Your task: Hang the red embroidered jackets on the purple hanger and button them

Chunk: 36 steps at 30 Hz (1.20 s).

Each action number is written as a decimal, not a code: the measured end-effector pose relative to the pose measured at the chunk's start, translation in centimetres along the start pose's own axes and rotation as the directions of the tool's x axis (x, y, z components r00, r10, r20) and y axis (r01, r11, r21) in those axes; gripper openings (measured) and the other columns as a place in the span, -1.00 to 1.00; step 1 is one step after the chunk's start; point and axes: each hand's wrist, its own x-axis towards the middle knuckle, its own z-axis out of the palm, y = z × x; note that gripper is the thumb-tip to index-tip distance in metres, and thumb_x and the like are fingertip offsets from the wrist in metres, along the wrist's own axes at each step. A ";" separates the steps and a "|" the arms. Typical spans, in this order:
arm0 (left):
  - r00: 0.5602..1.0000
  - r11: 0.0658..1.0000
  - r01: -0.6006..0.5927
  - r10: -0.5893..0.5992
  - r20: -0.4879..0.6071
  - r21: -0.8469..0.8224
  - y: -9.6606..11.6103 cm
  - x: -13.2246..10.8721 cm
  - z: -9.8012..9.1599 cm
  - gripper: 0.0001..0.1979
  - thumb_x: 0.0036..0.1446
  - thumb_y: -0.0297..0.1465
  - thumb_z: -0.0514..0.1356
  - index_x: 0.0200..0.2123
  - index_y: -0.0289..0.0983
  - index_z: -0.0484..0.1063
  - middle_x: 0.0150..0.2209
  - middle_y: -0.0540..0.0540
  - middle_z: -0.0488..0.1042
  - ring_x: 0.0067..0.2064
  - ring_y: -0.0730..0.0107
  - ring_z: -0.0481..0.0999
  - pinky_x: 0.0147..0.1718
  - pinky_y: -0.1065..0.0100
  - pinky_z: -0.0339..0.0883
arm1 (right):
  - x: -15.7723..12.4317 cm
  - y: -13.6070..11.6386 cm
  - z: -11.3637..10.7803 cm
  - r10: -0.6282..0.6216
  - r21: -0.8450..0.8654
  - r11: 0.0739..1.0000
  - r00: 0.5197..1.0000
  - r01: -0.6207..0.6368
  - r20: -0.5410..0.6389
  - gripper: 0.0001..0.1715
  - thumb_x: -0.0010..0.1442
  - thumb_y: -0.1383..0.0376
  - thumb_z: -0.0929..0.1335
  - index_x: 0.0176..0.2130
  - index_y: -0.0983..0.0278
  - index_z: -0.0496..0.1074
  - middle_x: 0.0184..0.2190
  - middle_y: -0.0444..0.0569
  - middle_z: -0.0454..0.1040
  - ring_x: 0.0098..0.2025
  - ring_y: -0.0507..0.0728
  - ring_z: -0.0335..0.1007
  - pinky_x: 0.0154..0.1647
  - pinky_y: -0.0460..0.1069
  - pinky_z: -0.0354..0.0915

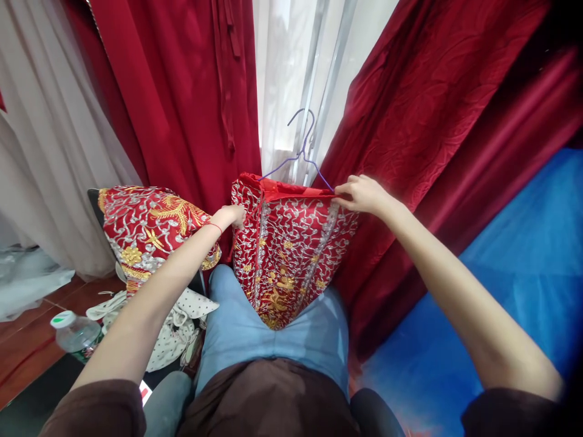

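The right hand (pixel 362 193) pinches the top right corner of the embroidered red garment (pixel 286 255); the left hand (pixel 235 216) curls tightly on its left edge. The garment spans the lap, its top edge against a purple hanger (pixel 303 152). This looks like squaring cloth to hanger, calling for even tension. A second embroidered piece (pixel 152 224) lies left.

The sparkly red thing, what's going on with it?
Someone is holding a red garment: the left hand grips its left edge, and the right hand pinches its top right corner. A purple hanger is at the garment's top, hook pointing up. A similar piece is off to the left.
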 end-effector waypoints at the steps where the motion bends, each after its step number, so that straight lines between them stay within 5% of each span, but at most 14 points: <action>1: 1.000 0.999 0.023 -0.023 0.001 0.024 0.2 -0.2 -0.2 -0.71 -0.23 -0.43 0.40 -0.73 -0.27 0.31 -0.61 -0.04 0.44 -0.44 0.33 0.46 -0.41 0.39 0.27 | -0.1 0.2 -0.1 0.024 -0.012 1.000 1.000 -0.024 -0.001 -0.56 0.32 0.06 0.22 -0.16 0.24 0.57 -0.24 0.08 0.59 -0.16 0.21 0.33 -0.13 0.05 0.13; 7: 0.994 0.994 0.109 -0.110 0.026 0.016 0.4 -0.7 -0.8 -0.76 -0.16 -0.46 0.39 -0.67 -0.27 0.37 -0.46 -0.10 0.57 -0.23 0.18 0.57 -0.22 0.30 0.35 | -0.6 1.4 0.1 0.195 -0.082 0.978 0.981 -0.194 0.000 -0.39 0.39 0.03 0.09 -0.14 0.22 0.60 -0.17 0.09 0.61 -0.06 0.27 0.34 -0.12 0.08 0.17; 16: 0.987 0.985 0.162 -0.161 0.026 -0.052 0.1 -0.1 -1.2 -0.69 -0.17 -0.42 0.42 -0.75 -0.25 0.35 -0.62 -0.07 0.49 -0.36 0.25 0.53 -0.19 0.27 0.32 | 0.2 1.4 -0.1 0.424 -0.164 0.898 0.903 -0.408 0.072 -0.44 0.35 0.00 0.22 -0.08 0.31 0.61 -0.14 0.29 0.57 -0.02 0.37 0.44 -0.04 0.21 0.20; 21: 0.989 0.952 -0.024 0.068 0.133 -0.307 0.3 -0.8 -1.1 -0.73 -0.21 -0.30 0.44 -0.71 -0.22 0.42 -0.59 -0.03 0.49 -0.43 0.31 0.48 -0.35 0.36 0.29 | 0.6 0.8 -1.8 0.320 -0.118 0.946 0.923 -0.301 0.215 -0.36 0.28 -0.18 0.24 -0.12 0.22 0.62 -0.18 0.16 0.60 -0.09 0.29 0.50 -0.08 0.13 0.23; 23: 0.995 0.949 -0.079 0.096 0.039 -0.305 0.8 -1.2 -1.8 -0.71 -0.19 -0.18 0.43 -0.65 -0.22 0.47 -0.55 -0.05 0.51 -0.42 0.28 0.48 -0.37 0.35 0.29 | 0.1 0.6 -2.0 0.228 -0.062 0.974 0.938 -0.220 0.260 -0.39 0.25 -0.18 0.27 -0.10 0.19 0.60 -0.21 0.10 0.61 -0.12 0.25 0.50 -0.09 0.10 0.24; 24: 0.991 0.958 -0.106 0.081 -0.104 -0.265 1.1 -1.3 -2.4 -0.70 -0.16 -0.14 0.42 -0.61 -0.22 0.49 -0.52 -0.07 0.52 -0.39 0.26 0.49 -0.35 0.33 0.30 | -0.2 0.6 -2.0 0.193 -0.046 0.981 0.944 -0.187 0.267 -0.42 0.24 -0.16 0.29 -0.08 0.18 0.59 -0.22 0.08 0.61 -0.13 0.24 0.50 -0.10 0.09 0.24; 25: 0.953 0.969 -0.133 0.066 -0.297 -0.210 1.4 -1.4 -3.1 -0.70 -0.11 -0.12 0.39 -0.55 -0.23 0.52 -0.47 -0.09 0.54 -0.35 0.22 0.50 -0.31 0.30 0.31 | -0.5 0.7 -1.9 0.173 -0.043 0.985 0.949 -0.168 0.263 -0.46 0.23 -0.13 0.31 -0.06 0.18 0.58 -0.22 0.06 0.62 -0.14 0.22 0.50 -0.10 0.08 0.24; 27: 0.761 0.981 -0.175 0.079 -0.644 -0.087 1.9 -1.3 -4.4 -0.75 0.05 -0.17 0.29 -0.34 -0.24 0.57 -0.30 -0.15 0.57 -0.20 0.13 0.51 -0.20 0.23 0.33 | -0.9 1.0 -1.8 0.186 -0.064 0.982 0.952 -0.175 0.245 -0.55 0.24 -0.02 0.33 -0.04 0.17 0.57 -0.21 0.03 0.62 -0.16 0.20 0.50 -0.14 0.05 0.24; 29: 0.611 0.973 -0.225 0.184 -0.770 0.054 1.6 -0.9 -5.4 -0.74 0.13 -0.31 0.18 -0.16 -0.27 0.54 -0.16 -0.21 0.55 -0.07 0.07 0.47 -0.09 0.16 0.31 | -1.2 1.4 -1.8 0.232 -0.087 0.972 0.941 -0.217 0.247 -0.64 0.26 0.07 0.32 -0.06 0.15 0.57 -0.21 0.02 0.62 -0.18 0.18 0.49 -0.21 0.02 0.24; 33: 0.658 0.903 -0.301 0.430 -0.618 0.308 -0.7 0.2 -6.0 -0.70 0.09 -0.45 0.10 -0.14 -0.28 0.54 -0.18 -0.19 0.54 -0.06 0.11 0.45 -0.02 0.14 0.28 | -1.6 1.4 -2.1 0.311 -0.093 0.950 0.920 -0.297 0.239 -0.66 0.27 0.12 0.32 -0.05 0.12 0.57 -0.18 0.02 0.61 -0.16 0.20 0.48 -0.21 0.03 0.23; 36: 0.618 0.872 -0.297 0.487 -0.617 0.390 -2.6 0.4 -5.9 -0.72 0.18 -0.36 0.06 -0.19 -0.27 0.55 -0.24 -0.18 0.53 -0.12 0.14 0.46 -0.04 0.14 0.27 | -1.9 0.5 -2.1 0.429 -0.088 0.904 0.887 -0.419 0.174 -0.64 0.26 0.10 0.31 -0.06 0.14 0.59 -0.18 0.07 0.60 -0.13 0.23 0.49 -0.17 0.07 0.24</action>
